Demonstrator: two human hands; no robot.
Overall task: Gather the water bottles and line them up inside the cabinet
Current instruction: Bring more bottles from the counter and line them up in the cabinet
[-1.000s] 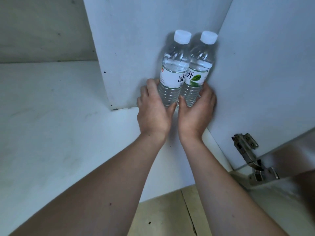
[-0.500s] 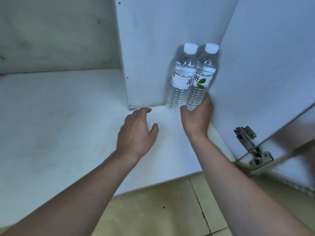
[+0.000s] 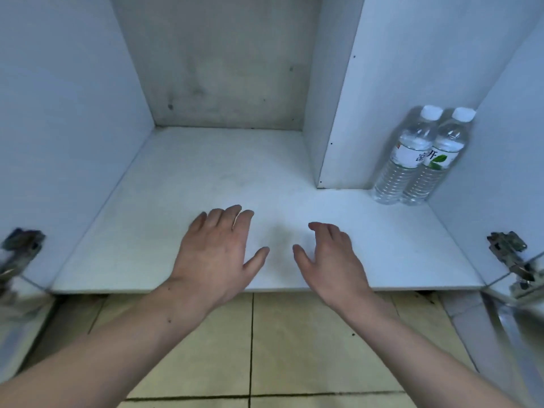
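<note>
Left hand [image 3: 217, 254]: hovering at 6 o'clock over the cabinet floor [image 3: 206, 178], fingers spread, gripping nothing
Right hand [image 3: 332, 260]: hovering just beside it, fingers relaxed, empty
Water bottles [image 3: 418, 156]: standing upright, touching, at 2 o'clock in the right corner

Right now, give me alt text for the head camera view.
Two water bottles stand upright, side by side, in the right back corner of an open white cabinet. The left hand and right hand, open and holding nothing, hover over the shelf's front edge.
</note>
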